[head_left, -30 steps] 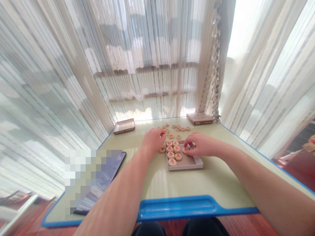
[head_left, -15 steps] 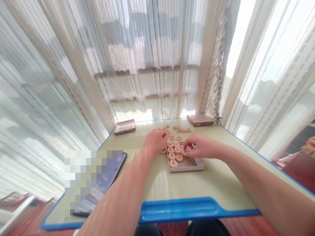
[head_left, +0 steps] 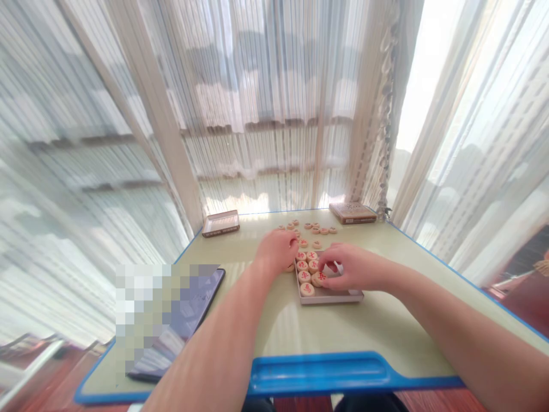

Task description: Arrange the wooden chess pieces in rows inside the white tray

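Round wooden Chinese chess pieces (head_left: 304, 277) with red characters stand in rows along the left side of a shallow box tray (head_left: 338, 298). My right hand (head_left: 349, 266) reaches into the tray from the right, its thumb and fingers closed on a red-marked chess piece (head_left: 321, 277), which overlaps another piece below it. At the tray's left edge is my left hand (head_left: 277, 250), its fingers curled; whatever they may hold is hidden. Beside that hand, outside the tray, one more piece (head_left: 290, 268) shows in part.
Loose chess pieces (head_left: 316, 230) lie scattered beyond the tray. An open box lid (head_left: 221, 224) sits at the back left and a closed flat box (head_left: 353, 212) at the back right. A tablet (head_left: 189, 320) lies left; a blue trough (head_left: 321, 371) lines the front edge.
My right hand has moved the chess piece nearer the front and left of the tray, onto the second column. My left hand stays by the tray's left edge. The view has shifted slightly.
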A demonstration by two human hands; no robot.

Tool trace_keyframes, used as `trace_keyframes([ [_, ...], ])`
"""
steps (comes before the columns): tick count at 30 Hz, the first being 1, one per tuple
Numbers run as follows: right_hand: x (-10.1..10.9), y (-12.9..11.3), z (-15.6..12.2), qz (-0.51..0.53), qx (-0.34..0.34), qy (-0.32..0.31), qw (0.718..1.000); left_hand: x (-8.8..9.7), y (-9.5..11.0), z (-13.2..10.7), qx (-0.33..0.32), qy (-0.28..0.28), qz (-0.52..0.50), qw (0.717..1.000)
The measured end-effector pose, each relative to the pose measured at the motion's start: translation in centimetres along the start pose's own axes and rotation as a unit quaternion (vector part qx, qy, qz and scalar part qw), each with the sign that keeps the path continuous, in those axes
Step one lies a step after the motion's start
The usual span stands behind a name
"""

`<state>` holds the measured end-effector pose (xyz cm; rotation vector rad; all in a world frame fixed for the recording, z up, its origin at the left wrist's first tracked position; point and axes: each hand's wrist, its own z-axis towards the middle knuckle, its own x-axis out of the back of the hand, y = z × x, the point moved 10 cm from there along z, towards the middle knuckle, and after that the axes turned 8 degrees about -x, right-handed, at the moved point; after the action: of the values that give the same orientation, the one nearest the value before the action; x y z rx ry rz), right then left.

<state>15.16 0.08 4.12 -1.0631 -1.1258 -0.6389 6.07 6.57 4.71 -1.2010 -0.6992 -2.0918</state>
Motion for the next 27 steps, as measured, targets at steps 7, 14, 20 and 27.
trace_keyframes([
  [7, 0.00, -0.18, -0.05, -0.003, -0.005, 0.006, 1.000, 0.17, 0.30, -0.09, -0.002, -0.006, 0.006, 1.000],
  [14, -0.06, -0.24, -0.05, -0.003, 0.003, 0.021, 1.000, 0.10, 0.34, -0.09, -0.008, -0.002, -0.007, 1.000],
  [20, -0.09, -0.31, -0.05, -0.003, 0.002, 0.020, 1.000, -0.11, 0.34, -0.11, 0.001, -0.019, -0.004, 1.000],
  [27, -0.04, -0.40, -0.05, -0.013, 0.008, 0.023, 1.000, -0.19, 0.30, -0.10, -0.002, -0.019, 0.000, 1.000],
])
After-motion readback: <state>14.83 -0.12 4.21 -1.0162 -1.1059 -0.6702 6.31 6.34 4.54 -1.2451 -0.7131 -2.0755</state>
